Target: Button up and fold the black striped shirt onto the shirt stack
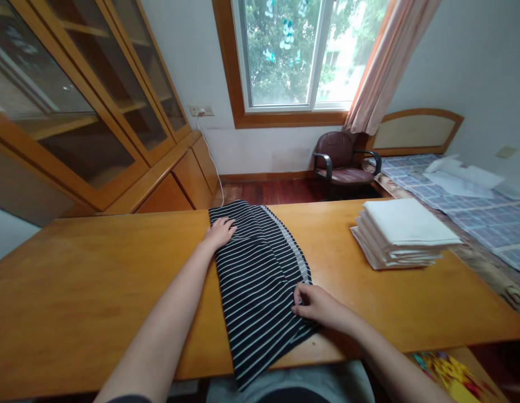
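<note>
A black cloth with thin white stripes lies folded on the wooden table. Its right side curves and shows a pale grey band, while the near corner hangs over the table's front edge. My left hand rests flat on the far left part of the cloth, fingers stretched out. At the lower end of the curved side, my right hand has its thumb and fingers curled together in a pinch on the cloth's edge. The exact bit between those fingertips is partly hidden.
A stack of folded white cloths stands on the table at the right. Beyond are a brown office chair and a bed. A glass-doored cabinet rises at the left. Yellow items lie below the table's front right.
</note>
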`<state>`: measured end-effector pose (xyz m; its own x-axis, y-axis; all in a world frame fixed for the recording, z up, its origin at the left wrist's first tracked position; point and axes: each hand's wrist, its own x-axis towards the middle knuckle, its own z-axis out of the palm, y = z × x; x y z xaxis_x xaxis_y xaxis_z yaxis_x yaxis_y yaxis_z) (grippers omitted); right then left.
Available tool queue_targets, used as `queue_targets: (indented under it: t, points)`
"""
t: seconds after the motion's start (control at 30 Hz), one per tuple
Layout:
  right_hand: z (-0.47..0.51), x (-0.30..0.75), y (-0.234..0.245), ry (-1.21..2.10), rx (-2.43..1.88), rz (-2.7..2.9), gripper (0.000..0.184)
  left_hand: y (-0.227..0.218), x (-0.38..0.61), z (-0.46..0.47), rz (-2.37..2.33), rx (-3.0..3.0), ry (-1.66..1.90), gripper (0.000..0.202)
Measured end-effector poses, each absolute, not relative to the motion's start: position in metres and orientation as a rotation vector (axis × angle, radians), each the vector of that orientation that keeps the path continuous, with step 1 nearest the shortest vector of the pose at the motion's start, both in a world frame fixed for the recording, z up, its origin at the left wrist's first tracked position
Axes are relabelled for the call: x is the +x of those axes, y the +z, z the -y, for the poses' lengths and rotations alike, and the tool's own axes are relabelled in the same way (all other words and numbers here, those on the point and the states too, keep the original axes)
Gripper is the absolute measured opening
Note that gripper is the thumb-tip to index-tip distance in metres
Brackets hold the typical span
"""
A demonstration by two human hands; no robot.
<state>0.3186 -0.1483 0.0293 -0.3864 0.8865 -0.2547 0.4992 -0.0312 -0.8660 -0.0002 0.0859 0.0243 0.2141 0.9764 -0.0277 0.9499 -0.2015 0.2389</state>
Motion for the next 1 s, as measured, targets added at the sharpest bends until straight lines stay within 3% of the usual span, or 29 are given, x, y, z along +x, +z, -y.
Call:
queue_targets:
  t: [0.4,0.5,0.73,1.0]
  points:
    - [0.107,0.402,0.020,0.991,-1.682,1.862,0.024,0.061,-0.030,0.010,-2.173,2.128,-0.340,0.048]
    - [0.094,0.416,0.017,0.802,-1.742,1.826,0.024,0.062,-0.046,0.011,-2.015,2.248,-0.201,0.037]
    - [0.067,0.434,0.003,0.520,-1.683,1.708,0.022,0.023,-0.078,-0.010,-1.629,2.273,0.286,0.047]
    - [0.068,0.448,0.013,0.792,-1.756,1.615,0.036,0.027,-0.101,-0.025,-1.583,2.007,0.326,0.037]
